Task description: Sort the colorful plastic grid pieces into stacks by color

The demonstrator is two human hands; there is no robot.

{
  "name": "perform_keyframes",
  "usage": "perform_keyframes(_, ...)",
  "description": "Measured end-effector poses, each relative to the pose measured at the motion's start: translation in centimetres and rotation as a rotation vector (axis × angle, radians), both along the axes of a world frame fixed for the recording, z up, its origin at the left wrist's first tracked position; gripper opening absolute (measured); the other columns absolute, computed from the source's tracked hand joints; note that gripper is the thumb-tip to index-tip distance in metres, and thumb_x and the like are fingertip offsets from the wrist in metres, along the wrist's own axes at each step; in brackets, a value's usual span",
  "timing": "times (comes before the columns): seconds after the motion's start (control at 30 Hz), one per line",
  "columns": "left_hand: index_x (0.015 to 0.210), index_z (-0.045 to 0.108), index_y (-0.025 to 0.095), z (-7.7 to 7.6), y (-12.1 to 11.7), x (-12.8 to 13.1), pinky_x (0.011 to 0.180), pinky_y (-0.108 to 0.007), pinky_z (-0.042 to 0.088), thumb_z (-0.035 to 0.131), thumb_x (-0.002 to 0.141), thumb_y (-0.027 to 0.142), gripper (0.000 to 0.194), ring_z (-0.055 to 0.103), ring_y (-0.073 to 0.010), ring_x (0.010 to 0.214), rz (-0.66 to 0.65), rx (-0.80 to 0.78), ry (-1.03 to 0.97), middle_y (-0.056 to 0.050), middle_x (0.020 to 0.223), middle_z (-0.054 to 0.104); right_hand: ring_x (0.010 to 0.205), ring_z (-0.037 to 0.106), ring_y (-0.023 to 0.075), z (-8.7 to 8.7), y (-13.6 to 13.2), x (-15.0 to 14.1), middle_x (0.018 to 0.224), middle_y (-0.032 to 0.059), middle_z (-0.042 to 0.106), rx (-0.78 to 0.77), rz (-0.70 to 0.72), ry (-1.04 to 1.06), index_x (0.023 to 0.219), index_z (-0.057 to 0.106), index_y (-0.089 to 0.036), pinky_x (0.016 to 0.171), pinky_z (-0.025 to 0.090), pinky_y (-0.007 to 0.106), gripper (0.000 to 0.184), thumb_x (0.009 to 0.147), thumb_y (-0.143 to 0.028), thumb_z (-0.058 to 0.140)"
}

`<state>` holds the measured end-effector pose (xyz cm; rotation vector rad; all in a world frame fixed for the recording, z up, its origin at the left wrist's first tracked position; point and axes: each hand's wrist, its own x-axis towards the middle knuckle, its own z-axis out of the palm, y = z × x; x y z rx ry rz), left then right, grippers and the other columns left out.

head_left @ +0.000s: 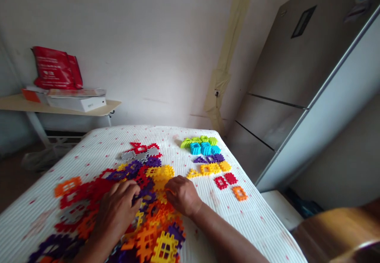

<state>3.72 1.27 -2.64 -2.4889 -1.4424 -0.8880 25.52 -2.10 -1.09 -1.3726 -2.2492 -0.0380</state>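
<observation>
A heap of mixed plastic interlocking tiles (142, 183), red, orange, yellow, purple and grey, covers the near left of a white ribbed table (255, 219). My left hand (117, 211) lies palm down on the heap, fingers curled into the pieces. My right hand (182, 195) rests knuckles up at the heap's right edge, fingers bent down onto yellow and orange tiles; what they grip is hidden. To the right lie sorted groups: green tiles (199, 140), cyan tiles (204, 149), purple tiles (210, 159), yellow tiles (210, 169), two red tiles (225, 180) and one orange tile (239, 193).
A tall silver refrigerator (297, 96) stands close to the table's far right corner. A side shelf (59, 106) at the left wall carries a red bag (56, 69) and flat boxes. A wooden surface (341, 231) shows at the lower right.
</observation>
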Motion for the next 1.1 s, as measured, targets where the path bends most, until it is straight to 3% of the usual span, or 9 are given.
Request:
perform_keyframes(0.17,0.061,0.053,0.024,-0.2,0.3,-0.2,0.072,-0.033,0.042,0.053,0.073,0.029,0.012,0.055,-0.0211,0.077,-0.041,0.043,-0.059,-0.003,0.083,0.064,0.080,0.058,0.0178,-1.0,0.1,-0.3,0.087,0.0043,0.066,0.030,0.007,0.007,0.090,0.061,-0.021,0.077,0.044,0.029,0.015,0.084,-0.019,0.047)
perform_keyframes(0.4,0.061,0.057,0.025,0.1,0.6,-0.4,0.073,-0.033,0.045,0.056,0.072,0.036,0.016,0.058,-0.0218,0.078,-0.113,-0.001,-0.325,-0.003,0.079,0.065,0.097,0.056,0.0206,-0.2,-0.1,-1.3,0.108,0.0066,0.064,0.026,-0.024,0.190,0.116,0.054,-0.020,0.085,0.045,0.032,0.035,0.084,-0.033,0.054)
perform_keyframes(0.6,0.069,0.062,0.024,0.6,0.5,-1.0,0.074,-0.029,0.049,0.059,0.069,0.051,0.027,0.063,-0.0206,0.080,-0.037,-0.220,-0.615,-0.002,0.085,0.067,0.102,0.054,0.0235,0.4,0.4,-3.9,0.115,0.0096,0.060,-0.009,-0.058,0.213,0.127,0.045,-0.018,0.089,0.045,0.038,0.055,0.080,-0.041,0.060)
perform_keyframes(0.7,0.070,0.064,0.024,1.1,0.3,-1.2,0.070,-0.029,0.049,0.060,0.066,0.055,0.032,0.064,-0.0211,0.079,0.002,-0.321,-0.665,-0.002,0.087,0.068,0.102,0.054,0.0240,0.8,0.6,-5.3,0.115,0.0112,0.060,-0.023,-0.071,0.243,0.130,0.042,-0.017,0.088,0.047,0.038,0.062,0.077,-0.041,0.063)
perform_keyframes(0.87,0.072,0.065,0.024,1.6,-0.1,-1.2,0.073,-0.031,0.049,0.059,0.065,0.059,0.036,0.064,-0.0231,0.081,0.050,-0.360,-0.720,-0.002,0.085,0.069,0.105,0.051,0.0223,1.2,0.5,-6.5,0.118,0.0106,0.057,0.028,-0.064,0.329,0.133,0.039,-0.016,0.093,0.045,0.035,0.063,0.078,-0.033,0.063)
perform_keyframes(1.1,0.072,0.065,0.023,0.6,0.2,-1.4,0.072,-0.031,0.050,0.059,0.066,0.060,0.038,0.065,-0.0221,0.079,0.039,-0.366,-0.727,-0.002,0.085,0.070,0.106,0.051,0.0209,0.7,0.4,-6.4,0.121,0.0099,0.056,0.078,0.004,0.320,0.133,0.042,-0.016,0.093,0.044,0.032,0.060,0.078,-0.030,0.062)
